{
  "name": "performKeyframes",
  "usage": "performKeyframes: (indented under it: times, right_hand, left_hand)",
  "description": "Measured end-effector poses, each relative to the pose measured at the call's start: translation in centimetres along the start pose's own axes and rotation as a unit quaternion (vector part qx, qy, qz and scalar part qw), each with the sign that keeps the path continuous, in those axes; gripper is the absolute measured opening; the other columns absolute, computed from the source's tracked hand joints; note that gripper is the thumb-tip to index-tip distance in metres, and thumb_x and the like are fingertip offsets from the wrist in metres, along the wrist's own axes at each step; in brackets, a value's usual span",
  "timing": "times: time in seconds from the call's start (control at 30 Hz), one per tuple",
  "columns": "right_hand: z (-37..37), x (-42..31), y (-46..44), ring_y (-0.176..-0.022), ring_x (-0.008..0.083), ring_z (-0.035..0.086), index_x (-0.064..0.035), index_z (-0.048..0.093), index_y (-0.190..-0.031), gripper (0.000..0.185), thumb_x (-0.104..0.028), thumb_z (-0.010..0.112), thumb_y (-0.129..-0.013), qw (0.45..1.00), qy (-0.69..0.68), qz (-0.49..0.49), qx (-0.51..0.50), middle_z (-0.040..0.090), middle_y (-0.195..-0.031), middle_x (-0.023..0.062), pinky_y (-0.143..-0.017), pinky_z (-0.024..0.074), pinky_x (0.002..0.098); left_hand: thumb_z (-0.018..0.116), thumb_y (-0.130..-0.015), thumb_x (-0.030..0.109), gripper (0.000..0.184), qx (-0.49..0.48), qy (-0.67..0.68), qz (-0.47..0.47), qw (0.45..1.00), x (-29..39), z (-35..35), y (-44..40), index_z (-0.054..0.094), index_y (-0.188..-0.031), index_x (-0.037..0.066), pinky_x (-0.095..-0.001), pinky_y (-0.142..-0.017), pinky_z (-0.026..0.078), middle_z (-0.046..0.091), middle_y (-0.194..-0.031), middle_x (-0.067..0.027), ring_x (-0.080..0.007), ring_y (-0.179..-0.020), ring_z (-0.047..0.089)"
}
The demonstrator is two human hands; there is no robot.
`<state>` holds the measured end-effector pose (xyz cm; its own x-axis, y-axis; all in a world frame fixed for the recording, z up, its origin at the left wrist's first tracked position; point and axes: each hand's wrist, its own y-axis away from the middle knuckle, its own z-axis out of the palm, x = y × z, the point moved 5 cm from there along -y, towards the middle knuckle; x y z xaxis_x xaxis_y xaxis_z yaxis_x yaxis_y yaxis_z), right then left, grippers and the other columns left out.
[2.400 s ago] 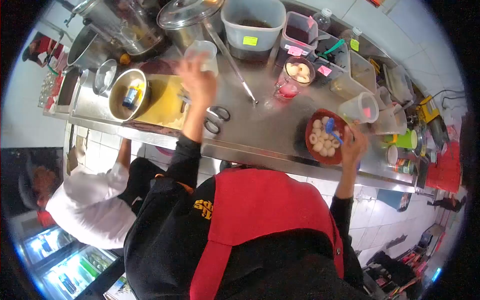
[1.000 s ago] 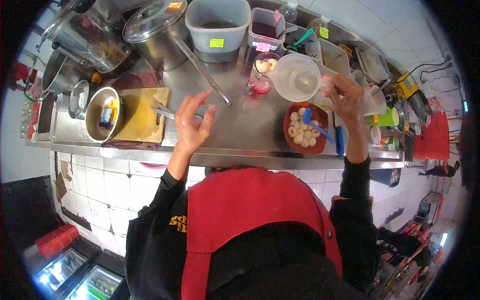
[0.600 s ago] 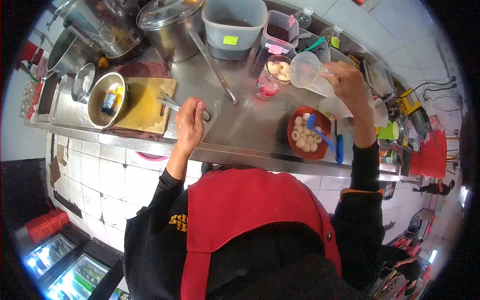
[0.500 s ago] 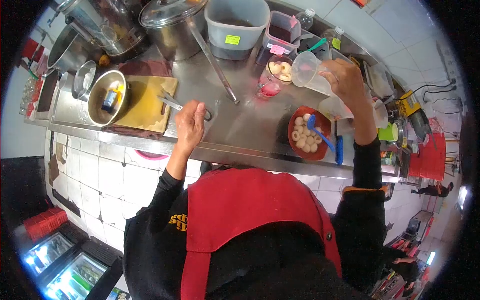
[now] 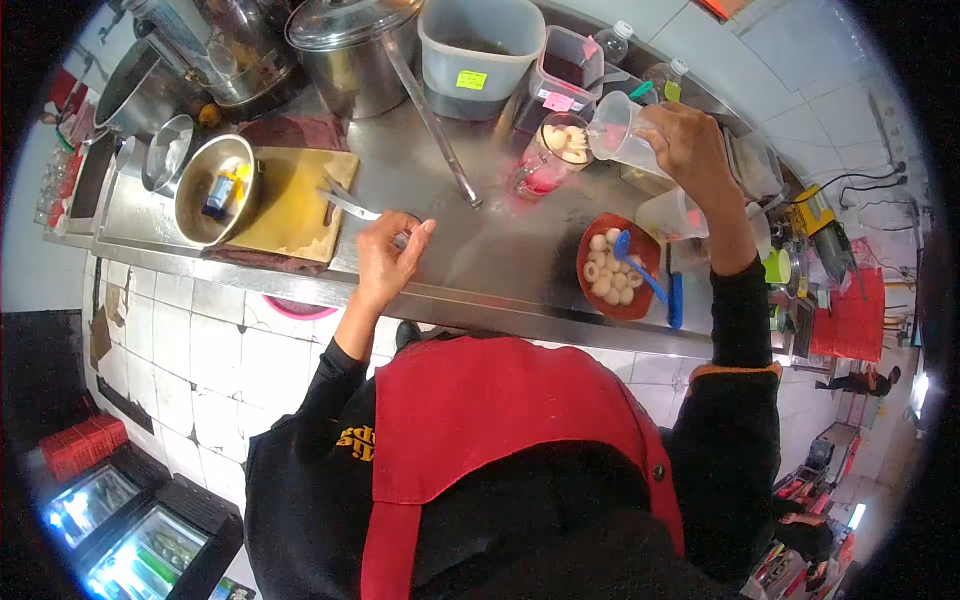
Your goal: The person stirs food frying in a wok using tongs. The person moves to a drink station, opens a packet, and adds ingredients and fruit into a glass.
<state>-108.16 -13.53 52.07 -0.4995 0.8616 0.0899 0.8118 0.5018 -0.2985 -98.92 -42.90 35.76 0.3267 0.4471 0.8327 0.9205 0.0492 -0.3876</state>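
Note:
My right hand [image 5: 688, 150] is closed round the handle of a clear plastic measuring jug [image 5: 622, 132]. The jug tilts left, its mouth beside the rim of a tall glass [image 5: 540, 170]. Pale round fruits fill the top of the glass, over pink-red liquid. My left hand [image 5: 388, 262] has its fingers curled at the handles of a pair of scissors [image 5: 350, 206], partly hiding them. The blades point left over the edge of a yellow cutting board [image 5: 300, 200]. A red-brown bowl [image 5: 590, 290] of peeled white fruits holds a blue spoon [image 5: 645, 272].
On the board's left stands a metal bowl [image 5: 186, 215] with a small packet inside. A lidded pot [image 5: 350, 75], a ladle-like metal rod [image 5: 432, 125] and a grey tub [image 5: 480, 50] line the back. A blue-handled tool [image 5: 675, 302] lies right of the fruit bowl.
The jug has tipped further towards the glass as my right hand turned. My left hand has moved slightly right and down, and its fingers now cover more of the scissors' handles.

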Motion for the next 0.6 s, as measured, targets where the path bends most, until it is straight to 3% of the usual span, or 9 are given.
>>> performKeyframes:
  times: [0.6]
  right_hand:
    - [-0.45,-0.72,-0.26,-0.069,0.033,0.056,-0.0067,0.054,-0.078,0.015,-0.021,0.056,-0.072,0.997,0.073,0.004,-0.023,0.054,-0.072,0.0145,-0.06,0.0452,0.0409]
  left_hand:
    - [0.063,-0.071,0.013,0.017,-0.022,0.005,0.013,1.0,-0.13,0.62,0.27,0.055,-0.062,0.001,-0.028,-0.046,0.038,0.052,-0.058,-0.0094,-0.0198,-0.051,0.051]
